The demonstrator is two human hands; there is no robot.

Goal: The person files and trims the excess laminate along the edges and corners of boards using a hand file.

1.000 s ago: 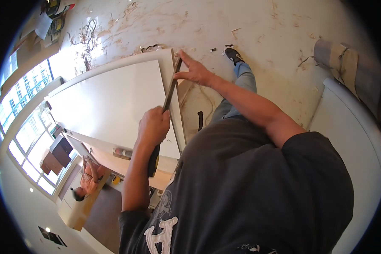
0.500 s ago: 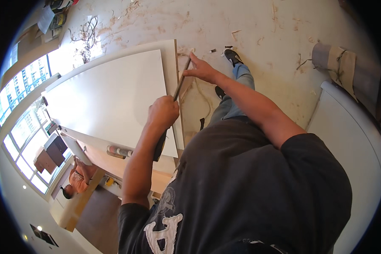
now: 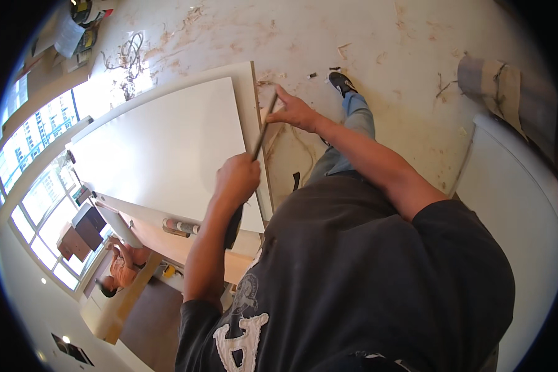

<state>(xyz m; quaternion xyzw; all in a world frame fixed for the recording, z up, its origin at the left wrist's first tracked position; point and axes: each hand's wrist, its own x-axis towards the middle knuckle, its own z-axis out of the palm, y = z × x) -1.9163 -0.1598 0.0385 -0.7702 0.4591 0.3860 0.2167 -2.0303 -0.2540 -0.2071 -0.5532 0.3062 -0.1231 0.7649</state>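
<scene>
My left hand is closed around the lower part of a long, narrow, dark file. A dark piece, perhaps its handle, shows below that wrist, partly behind the forearm. My right hand pinches the file's far end between thumb and fingers. Slanting from my left hand up to my right, the file runs along the right edge of a large white sheet. This sheet lies on a slightly bigger pale board. Whether the file touches the board's edge, I cannot tell.
A roll-like object lies by the board's near side. Tangled cord and scraps litter the pale floor. A wrapped bundle and a white panel stand at the right. Another person is at the lower left.
Both hands have shifted slightly nearer along the board's edge, with the file still between them. The view has turned a little.
</scene>
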